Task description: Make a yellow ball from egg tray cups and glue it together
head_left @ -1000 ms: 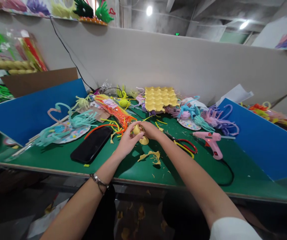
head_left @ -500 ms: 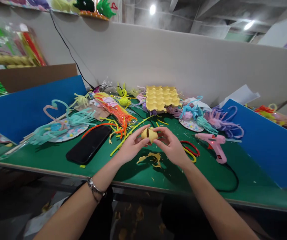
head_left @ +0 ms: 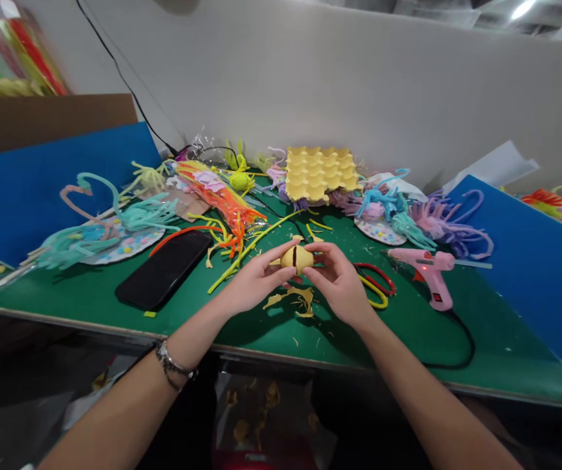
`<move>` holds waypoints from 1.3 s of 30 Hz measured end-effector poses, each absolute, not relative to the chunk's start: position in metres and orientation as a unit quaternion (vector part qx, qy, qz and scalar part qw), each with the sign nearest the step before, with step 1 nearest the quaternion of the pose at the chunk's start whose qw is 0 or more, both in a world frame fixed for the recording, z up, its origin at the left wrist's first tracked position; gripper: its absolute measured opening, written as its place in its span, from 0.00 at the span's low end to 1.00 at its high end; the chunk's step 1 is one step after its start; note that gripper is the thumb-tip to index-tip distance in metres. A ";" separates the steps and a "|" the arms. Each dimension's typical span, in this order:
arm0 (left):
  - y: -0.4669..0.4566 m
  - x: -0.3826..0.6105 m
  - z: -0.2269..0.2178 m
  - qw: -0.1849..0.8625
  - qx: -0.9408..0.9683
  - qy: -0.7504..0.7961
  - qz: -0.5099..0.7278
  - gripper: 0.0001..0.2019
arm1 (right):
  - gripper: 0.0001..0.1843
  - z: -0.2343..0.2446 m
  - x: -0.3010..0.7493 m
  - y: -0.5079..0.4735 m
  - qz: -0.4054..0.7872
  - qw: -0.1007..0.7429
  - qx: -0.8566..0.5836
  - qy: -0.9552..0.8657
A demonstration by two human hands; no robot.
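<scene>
Between my fingertips, just above the green table (head_left: 271, 339), is a small rounded yellow shell (head_left: 304, 258) that looks like two cut egg-carton cups put mouth to mouth. A dark gap runs down between its halves. My left hand (head_left: 256, 282) grips the left half with thumb and fingers. On the other side my right hand (head_left: 334, 279) pinches the right half. Torn yellow carton scraps (head_left: 304, 301) lie on the table below the hands. Scissors with red and yellow handles (head_left: 376, 290) rest beside my right hand, their blades hidden.
A pink glue gun (head_left: 427, 267) with a lit red light lies at the right, its cord trailing forward. A black phone (head_left: 166, 271) lies at the left. Farther back are a yellow egg tray (head_left: 320, 173), orange pipe cleaners (head_left: 226, 202) and blue boards (head_left: 525, 261) at both sides.
The two halves sit more evenly against each other, the gap now a narrower, straighter slit. Both hands keep their grip. The view has tilted downward.
</scene>
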State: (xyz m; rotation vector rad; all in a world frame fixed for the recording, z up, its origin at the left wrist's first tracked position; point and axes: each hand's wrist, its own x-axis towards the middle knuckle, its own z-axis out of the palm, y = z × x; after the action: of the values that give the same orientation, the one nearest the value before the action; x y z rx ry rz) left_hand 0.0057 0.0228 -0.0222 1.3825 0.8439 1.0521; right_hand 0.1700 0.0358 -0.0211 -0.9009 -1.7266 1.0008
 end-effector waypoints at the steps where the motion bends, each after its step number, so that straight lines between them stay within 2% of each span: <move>1: 0.023 0.006 -0.022 0.570 0.584 0.362 0.451 0.29 | 0.15 -0.021 0.170 0.035 0.408 0.458 -0.364 -0.700; 13: 0.024 0.006 -0.022 0.590 0.527 0.387 0.474 0.26 | 0.17 -0.021 0.167 0.032 0.408 0.462 -0.359 -0.701; 21: 0.026 0.010 -0.024 0.593 0.514 0.400 0.473 0.17 | 0.12 -0.029 0.162 0.032 0.407 0.461 -0.370 -0.696; 27: 0.026 0.007 -0.022 0.616 0.497 0.383 0.476 0.17 | 0.15 -0.019 0.161 0.031 0.397 0.455 -0.366 -0.708; 30: 0.031 0.001 -0.021 0.585 0.452 0.395 0.546 0.20 | 0.16 -0.010 0.162 0.046 0.368 0.456 -0.390 -0.710; 33: 0.037 -0.009 -0.021 0.508 0.375 0.385 0.673 0.24 | 0.18 -0.001 0.159 0.070 0.278 0.399 -0.452 -0.748; 36: 0.041 -0.015 -0.020 0.476 0.319 0.362 0.735 0.28 | 0.25 0.003 0.151 0.085 0.175 0.300 -0.478 -0.807; 39: 0.042 -0.015 -0.020 0.483 0.315 0.355 0.736 0.28 | 0.19 0.000 0.141 0.083 0.164 0.226 -0.442 -0.853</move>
State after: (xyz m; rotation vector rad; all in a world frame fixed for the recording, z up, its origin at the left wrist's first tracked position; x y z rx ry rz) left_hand -0.0149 0.0421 -0.0198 0.7687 0.8651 1.7934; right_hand 0.1415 0.0827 0.0001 -1.2182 -2.3515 0.4510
